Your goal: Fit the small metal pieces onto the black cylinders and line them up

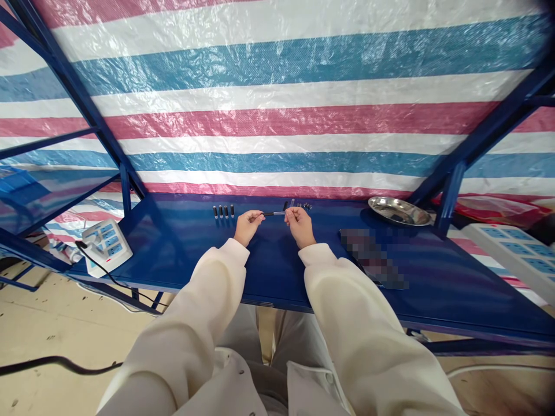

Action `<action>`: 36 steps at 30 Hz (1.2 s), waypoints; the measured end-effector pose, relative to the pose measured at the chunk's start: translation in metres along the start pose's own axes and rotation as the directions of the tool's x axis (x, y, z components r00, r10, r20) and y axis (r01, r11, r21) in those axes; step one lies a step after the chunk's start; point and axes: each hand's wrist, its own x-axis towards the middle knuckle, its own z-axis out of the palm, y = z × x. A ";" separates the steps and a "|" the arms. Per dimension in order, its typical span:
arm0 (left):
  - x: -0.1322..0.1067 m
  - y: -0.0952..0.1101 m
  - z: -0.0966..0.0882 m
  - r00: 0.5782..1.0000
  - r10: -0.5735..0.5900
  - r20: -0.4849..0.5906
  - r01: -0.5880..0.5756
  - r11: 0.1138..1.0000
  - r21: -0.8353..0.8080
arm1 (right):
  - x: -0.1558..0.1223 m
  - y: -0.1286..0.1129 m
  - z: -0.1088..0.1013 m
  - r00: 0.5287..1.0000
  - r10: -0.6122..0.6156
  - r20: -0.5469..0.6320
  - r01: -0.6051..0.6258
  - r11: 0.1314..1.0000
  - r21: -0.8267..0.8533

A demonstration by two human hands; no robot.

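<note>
Blue table point(275, 268), fingers point(256, 218) tight on slim rod point(273, 214).

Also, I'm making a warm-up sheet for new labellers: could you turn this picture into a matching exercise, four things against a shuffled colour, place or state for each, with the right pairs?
Things
1. Rod
2. Dish
3. Left power strip
4. Table

Descriptions
A. White, with blue sockets
B. Shiny silver
C. Held between the left hand and the right hand
D. Dark blue

Right pairs: 1-C, 2-B, 3-A, 4-D
</note>
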 end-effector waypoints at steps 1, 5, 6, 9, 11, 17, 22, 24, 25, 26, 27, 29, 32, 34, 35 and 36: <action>0.000 0.000 0.000 1.000 0.007 0.015 -0.007 1.000 0.000 | 0.000 0.000 0.001 1.000 0.003 0.015 -0.003 1.000 -0.001; -0.003 0.001 0.001 0.995 0.040 0.093 -0.042 0.999 0.023 | -0.002 -0.001 0.003 0.992 0.009 0.123 -0.008 1.000 -0.008; -0.004 0.001 0.002 0.993 0.046 0.106 -0.049 0.998 0.028 | -0.003 -0.002 0.003 0.989 0.012 0.148 -0.011 1.000 -0.008; -0.004 0.000 0.002 0.991 0.053 0.123 -0.058 0.998 0.037 | -0.003 -0.002 0.002 0.982 0.020 0.188 -0.020 1.000 -0.005; -0.005 0.000 0.002 0.989 0.061 0.132 -0.068 0.996 0.054 | -0.003 -0.002 0.001 0.980 0.025 0.195 -0.023 1.000 -0.012; -0.006 0.001 0.002 0.985 0.087 0.147 -0.104 0.988 0.117 | -0.002 0.001 0.001 0.979 0.037 0.201 -0.033 0.999 -0.023; -0.006 0.002 0.002 0.989 0.065 0.130 -0.086 0.984 0.159 | -0.004 0.000 0.003 0.974 0.049 0.223 -0.039 0.998 -0.048; -0.007 0.003 0.002 0.991 0.065 0.119 -0.087 0.977 0.195 | -0.005 -0.002 0.003 0.973 0.053 0.225 -0.038 0.997 -0.070; -0.007 0.004 0.002 0.991 0.068 0.119 -0.093 0.971 0.219 | -0.005 -0.002 0.003 0.974 0.054 0.220 -0.037 0.996 -0.083; -0.008 0.005 0.002 0.990 0.074 0.124 -0.103 0.964 0.245 | -0.005 -0.002 0.003 0.975 0.057 0.215 -0.037 0.995 -0.093; -0.008 0.006 0.002 0.988 0.081 0.130 -0.114 0.956 0.270 | -0.005 -0.003 0.003 0.976 0.060 0.210 -0.039 0.994 -0.100; -0.010 0.008 0.002 0.985 0.098 0.144 -0.140 0.940 0.311 | -0.005 -0.003 0.003 0.977 0.070 0.202 -0.051 0.994 -0.099; -0.010 0.009 0.003 0.979 0.141 0.147 -0.182 0.928 0.324 | -0.004 -0.002 0.002 0.979 0.098 0.177 -0.087 0.994 -0.066; -0.010 0.008 0.003 0.975 0.175 0.138 -0.210 0.926 0.314 | -0.003 -0.001 0.002 0.981 0.116 0.153 -0.110 0.993 -0.045; -0.010 0.008 0.003 0.973 0.188 0.135 -0.222 0.924 0.312 | -0.002 0.000 0.002 0.982 0.122 0.144 -0.118 0.992 -0.036; -0.010 0.007 0.003 0.971 0.196 0.135 -0.230 0.920 0.317 | -0.002 0.000 0.001 0.982 0.128 0.137 -0.125 0.992 -0.027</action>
